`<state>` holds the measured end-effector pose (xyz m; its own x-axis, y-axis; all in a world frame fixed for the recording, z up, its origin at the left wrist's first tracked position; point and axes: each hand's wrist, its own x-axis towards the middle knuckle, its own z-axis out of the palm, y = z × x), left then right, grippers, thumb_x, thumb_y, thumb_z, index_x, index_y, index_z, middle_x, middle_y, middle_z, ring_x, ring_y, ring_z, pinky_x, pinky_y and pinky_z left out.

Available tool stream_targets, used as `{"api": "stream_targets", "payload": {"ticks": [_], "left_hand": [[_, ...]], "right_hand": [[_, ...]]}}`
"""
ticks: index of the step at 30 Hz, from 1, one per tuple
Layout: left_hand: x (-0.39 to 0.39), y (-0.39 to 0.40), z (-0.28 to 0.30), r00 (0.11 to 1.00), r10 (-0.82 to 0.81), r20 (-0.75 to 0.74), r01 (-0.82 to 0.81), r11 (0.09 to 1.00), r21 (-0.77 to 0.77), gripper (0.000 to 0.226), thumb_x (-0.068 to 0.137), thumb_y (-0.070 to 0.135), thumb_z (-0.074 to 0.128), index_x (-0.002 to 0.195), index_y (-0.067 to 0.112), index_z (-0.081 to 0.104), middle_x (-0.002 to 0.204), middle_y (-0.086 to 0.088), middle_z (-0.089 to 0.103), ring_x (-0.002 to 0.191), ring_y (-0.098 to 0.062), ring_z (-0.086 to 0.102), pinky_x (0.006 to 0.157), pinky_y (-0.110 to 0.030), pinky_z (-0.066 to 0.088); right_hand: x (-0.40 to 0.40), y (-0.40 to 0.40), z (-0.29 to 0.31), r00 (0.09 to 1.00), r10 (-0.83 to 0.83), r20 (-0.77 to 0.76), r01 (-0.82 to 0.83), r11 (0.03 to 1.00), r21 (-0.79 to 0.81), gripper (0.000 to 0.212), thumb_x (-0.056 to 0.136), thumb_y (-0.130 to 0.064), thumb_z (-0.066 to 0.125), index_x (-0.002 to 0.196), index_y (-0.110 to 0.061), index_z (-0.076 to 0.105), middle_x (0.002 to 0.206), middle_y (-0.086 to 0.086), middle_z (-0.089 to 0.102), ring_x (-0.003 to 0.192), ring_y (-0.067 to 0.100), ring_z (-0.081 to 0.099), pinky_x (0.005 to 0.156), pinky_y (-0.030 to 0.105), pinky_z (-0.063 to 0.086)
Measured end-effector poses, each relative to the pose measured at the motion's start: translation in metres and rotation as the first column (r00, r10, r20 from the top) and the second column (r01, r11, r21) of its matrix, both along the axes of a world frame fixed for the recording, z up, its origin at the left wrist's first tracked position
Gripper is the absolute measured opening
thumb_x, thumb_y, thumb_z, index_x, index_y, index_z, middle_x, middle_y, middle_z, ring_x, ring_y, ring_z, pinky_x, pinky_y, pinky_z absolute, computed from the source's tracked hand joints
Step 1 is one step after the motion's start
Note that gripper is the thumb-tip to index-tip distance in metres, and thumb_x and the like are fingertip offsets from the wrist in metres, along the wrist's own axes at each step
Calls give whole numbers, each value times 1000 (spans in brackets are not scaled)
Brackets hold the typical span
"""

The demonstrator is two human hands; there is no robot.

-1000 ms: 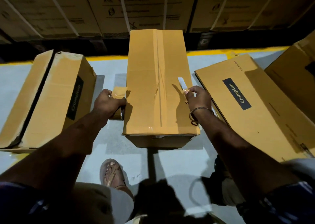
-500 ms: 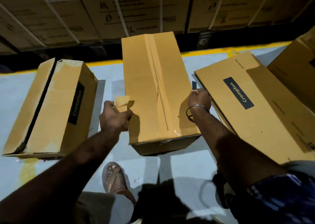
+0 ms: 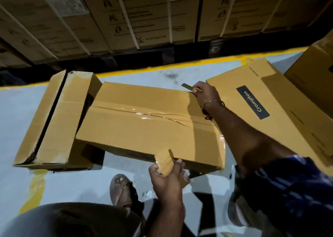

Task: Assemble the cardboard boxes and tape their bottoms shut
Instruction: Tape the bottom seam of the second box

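Grey floor (image 3: 126,78) | taped box (image 3: 144,127) now turned sideways | left hand (image 3: 167,181) grips tape roll (image 3: 166,163) | right hand (image 3: 207,94) pinches blade (image 3: 187,87)

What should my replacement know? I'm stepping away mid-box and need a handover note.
Left hand: grip on the brown tape roll at the box's near edge.
Right hand: pinches a small blade at the far edge.
Middle box: lies across the floor, seam taped lengthwise, touching the left box.
Left: probably cut and press down the tape end, then do remaining boxes.
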<state>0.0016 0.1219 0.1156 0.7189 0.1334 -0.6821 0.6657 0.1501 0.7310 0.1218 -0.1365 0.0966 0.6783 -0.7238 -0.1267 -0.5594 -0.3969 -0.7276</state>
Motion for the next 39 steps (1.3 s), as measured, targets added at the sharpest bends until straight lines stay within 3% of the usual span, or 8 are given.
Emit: {"api": "stream_targets", "payload": {"ticks": [6, 10, 14, 17, 23, 27, 33, 39], "left_hand": [[91, 26, 60, 888, -183, 421, 149, 982, 114, 48, 89, 16, 81, 121, 36, 51, 111, -9, 72, 90, -30, 76, 68, -43, 62], [199, 1, 78, 559, -602, 570, 282, 785, 552, 52, 89, 17, 78, 129, 21, 45, 102, -1, 71, 79, -16, 76, 70, -48, 65], [280, -40, 78, 174, -959, 225, 268, 265, 926, 57, 86, 24, 79, 130, 21, 42, 105, -1, 62, 86, -22, 67, 67, -44, 62], [308, -72, 65, -8, -999, -50, 72, -51, 996, 55, 89, 22, 76, 129, 20, 38, 99, -7, 64, 79, -26, 66, 65, -46, 62], [325, -111, 26, -171, -932, -318, -14, -321, 947, 61, 78, 23, 81, 119, 19, 36, 92, -12, 63, 75, -34, 64, 62, -45, 59], [334, -123, 28, -229, -875, -427, 116, -460, 880, 67, 65, 15, 87, 109, 21, 37, 93, -13, 61, 82, -33, 59, 60, -40, 51], [363, -119, 42, -90, -931, -353, 308, -363, 880, 65, 79, 18, 84, 133, 15, 47, 117, -16, 62, 103, -35, 62, 85, -47, 59], [378, -67, 33, 417, -903, 101, 605, 359, 711, 48, 85, 8, 80, 125, 15, 54, 111, -13, 67, 92, -29, 70, 80, -52, 63]], "right_hand": [[-25, 72, 10, 864, -362, 350, 225, 900, 374, 16, 96, -16, 66, 109, -15, 76, 102, 4, 72, 93, 18, 65, 82, 31, 52], [-67, 150, 28, 707, -687, 165, 224, 439, 870, 17, 92, -4, 73, 108, -7, 68, 94, 7, 74, 69, 19, 70, 57, 25, 57], [-95, 217, 18, 594, -804, 19, 217, 183, 959, 7, 91, 7, 68, 92, 6, 61, 78, 14, 72, 72, 31, 69, 62, 27, 61], [-103, 255, 0, 477, -871, -120, 299, 32, 954, 6, 100, -1, 60, 97, 4, 58, 92, 27, 64, 82, 33, 65, 55, 30, 61], [-102, 285, -31, 491, -852, -179, 453, 75, 889, 27, 99, -23, 66, 124, -17, 58, 107, 6, 70, 94, 20, 68, 90, 47, 56], [-82, 259, -26, 490, -859, -147, 480, 125, 868, 13, 89, -26, 78, 94, -24, 66, 79, -11, 71, 82, 16, 66, 91, 42, 51], [-57, 170, 13, 426, -904, 35, 414, 229, 881, 16, 90, -24, 75, 83, -23, 60, 79, 3, 61, 78, 21, 57, 72, 36, 43], [8, 15, 16, 638, -759, 127, 350, 433, 831, 27, 94, -26, 71, 111, -20, 51, 99, 8, 59, 85, 23, 55, 84, 42, 50]]}}
